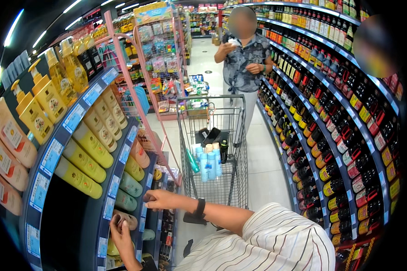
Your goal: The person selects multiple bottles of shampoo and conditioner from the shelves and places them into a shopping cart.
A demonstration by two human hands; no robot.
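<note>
My left hand [122, 233] is at the lower left shelf, its fingers curled beside the end of a pinkish bottle [128, 219]. Whether it grips that bottle, I cannot tell. Farther along the same shelf front, my right hand [161, 199] hangs with thumb and forefinger a little apart and nothing visible between them. Pale green bottles [130, 184] lie close to it on the shelf. A black band circles the right wrist. Above them, yellow-green bottles with grey caps [83, 178] stand in a row, and yellow pump bottles [47, 98] fill the upper shelf.
A wire shopping cart [213, 98] stands ahead, holding several light-blue bottles [211, 166], a green tube [192, 161] and a dark bottle [224, 151]. Beyond it a person [246, 64] faces me. Shelves of dark sauce bottles [329, 172] line the right; a pink wire rack [142, 84] borders the left.
</note>
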